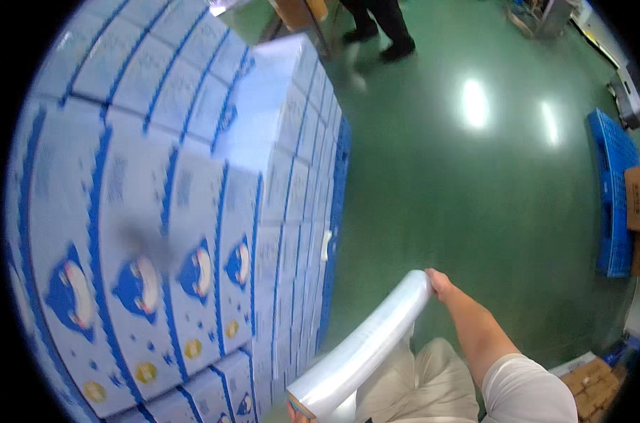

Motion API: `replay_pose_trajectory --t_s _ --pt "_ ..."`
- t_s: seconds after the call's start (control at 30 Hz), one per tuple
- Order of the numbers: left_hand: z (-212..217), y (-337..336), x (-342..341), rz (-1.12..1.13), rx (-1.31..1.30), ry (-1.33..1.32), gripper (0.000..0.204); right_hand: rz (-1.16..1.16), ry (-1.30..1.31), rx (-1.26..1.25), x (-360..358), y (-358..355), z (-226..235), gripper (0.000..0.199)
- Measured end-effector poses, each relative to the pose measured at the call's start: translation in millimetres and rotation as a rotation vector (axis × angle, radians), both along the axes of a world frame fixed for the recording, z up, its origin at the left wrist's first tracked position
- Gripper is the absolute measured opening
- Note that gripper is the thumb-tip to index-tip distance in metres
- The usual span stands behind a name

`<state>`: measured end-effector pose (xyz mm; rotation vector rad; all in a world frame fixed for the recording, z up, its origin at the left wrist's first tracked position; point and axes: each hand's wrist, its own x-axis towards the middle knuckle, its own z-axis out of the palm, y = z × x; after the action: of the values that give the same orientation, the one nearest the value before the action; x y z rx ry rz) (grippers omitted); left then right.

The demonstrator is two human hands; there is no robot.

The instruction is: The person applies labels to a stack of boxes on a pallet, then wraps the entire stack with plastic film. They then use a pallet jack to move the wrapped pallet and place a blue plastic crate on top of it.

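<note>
A long roll of clear stretch film (366, 345) lies slantwise in front of my body. My right hand (440, 283) grips its far right end, with some fingers hidden behind the end. At the near left end, my left hand (299, 414) is closed on the roll beside its brown cardboard core, mostly cut off by the picture's lower edge. To the left of the roll rises a tall stack of white and blue cartons (144, 204), printed with blue cartoon figures. The roll's near end is closest to the stack.
Under the carton stack shows a blue plastic pallet (340, 162). Another blue pallet (609, 204) stands at the right, with brown boxes (637, 197) beside it. A person in dark trousers (385, 21) stands far ahead on the green floor (433, 176). More brown cardboard (593, 386) lies at lower right.
</note>
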<state>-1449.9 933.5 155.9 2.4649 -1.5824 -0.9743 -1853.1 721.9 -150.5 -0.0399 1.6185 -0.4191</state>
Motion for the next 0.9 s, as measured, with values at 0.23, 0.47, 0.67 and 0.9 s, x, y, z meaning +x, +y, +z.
replay_pose_trajectory --t_s 0.23,0.47,0.67,0.9 --pt "43 -193 -129 0.135 -0.079 -0.048 0.061 0.032 -0.059 -0.038 -108 -228 26 0.054" --pt "59 -325 -264 0.529 -0.093 0.065 0.06 0.33 -0.023 -0.093 -206 -454 41 0.053" --pt "78 -436 -333 0.44 -0.056 -0.148 0.056 0.402 -0.013 -0.006 -236 -567 91 0.042" --pt "66 -424 -397 0.354 -0.546 -0.562 0.049 0.414 -0.004 0.091 -258 -603 103 0.026"
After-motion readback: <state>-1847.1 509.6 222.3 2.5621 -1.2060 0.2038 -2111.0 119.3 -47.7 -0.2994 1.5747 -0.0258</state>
